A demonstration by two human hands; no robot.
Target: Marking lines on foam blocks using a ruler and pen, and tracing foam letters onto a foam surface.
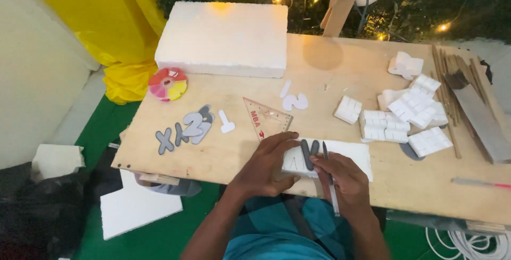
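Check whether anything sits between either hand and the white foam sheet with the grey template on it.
Nothing visible does. The left hand presses directly on the white foam sheet, and the right hand, holding a thin blade-like tool, touches the grey template lying on it.

Under the left hand (266, 167) lies a matt white foam sheet (346, 156), grainy at its edges, with a smooth dark grey letter template (309, 151) pressed flat on it, while the right hand (343, 180) holds a thin pen-like tool (331, 185) with a dull metallic sheen. Just beyond the grip sits a clear, glossy plastic set square (266, 119) on the pale, matt wooden board (340, 68). Farther off rest a thick, rough white foam block (223, 39) and a shiny, rainbow-tinted disc (167, 84).
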